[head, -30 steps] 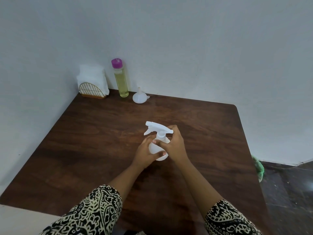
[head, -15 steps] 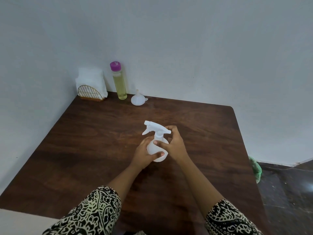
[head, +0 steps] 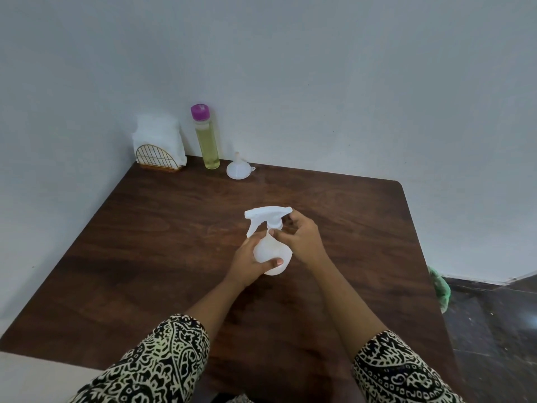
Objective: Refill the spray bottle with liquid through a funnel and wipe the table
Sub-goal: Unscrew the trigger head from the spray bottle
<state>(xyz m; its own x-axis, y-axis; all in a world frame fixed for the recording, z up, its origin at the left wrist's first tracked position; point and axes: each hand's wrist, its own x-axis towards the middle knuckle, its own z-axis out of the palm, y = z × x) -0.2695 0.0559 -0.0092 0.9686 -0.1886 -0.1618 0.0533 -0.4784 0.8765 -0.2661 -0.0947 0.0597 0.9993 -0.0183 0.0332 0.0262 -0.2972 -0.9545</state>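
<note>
Mid-frame, the left hand (head: 247, 263) grips the spray bottle (head: 271, 253); the right hand (head: 302, 239) pinches its collar; the trigger head (head: 267, 213) has turned slightly since 1 second ago; unscrewing looks underway.

Dark brown wooden table (head: 174, 257): visible grain, smooth, low sheen.
White translucent plastic spray bottle (head: 271, 248): frosted matt body; opaque white plastic trigger head (head: 267, 213).
Small translucent white plastic funnel (head: 238, 170): smooth, cloudy.
Tall clear plastic bottle of yellow liquid (head: 207, 144): glossy wall; smooth purple plastic cap (head: 200, 111).
Gold arched wire napkin holder (head: 155, 161): thin metal, slight shine.
White paper napkins (head: 158, 132): soft, matt.
Black-and-cream patterned sleeves (head: 162, 365): matt cloth.
Pale wall (head: 319, 82): matt paint.
Dark floor (head: 494, 330): glossy, reflective.
</note>
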